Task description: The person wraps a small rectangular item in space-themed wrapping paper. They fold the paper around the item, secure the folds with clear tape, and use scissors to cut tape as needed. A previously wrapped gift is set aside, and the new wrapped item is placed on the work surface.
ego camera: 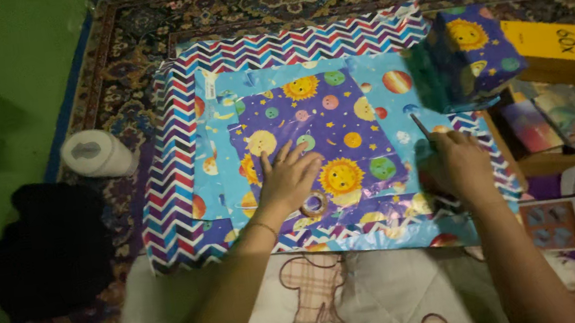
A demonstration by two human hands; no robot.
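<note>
The left hand (288,177) lies flat with spread fingers on the purple planet-print sheet (313,133), near the middle, holding nothing. A small tape ring (315,204) sits just beside its thumb. To work well, I think this palm should press the sheet firmly. The right hand (459,163) is closed around dark scissors (419,127) at the right edge. Farther right stands a wrapped box (471,50).
</note>
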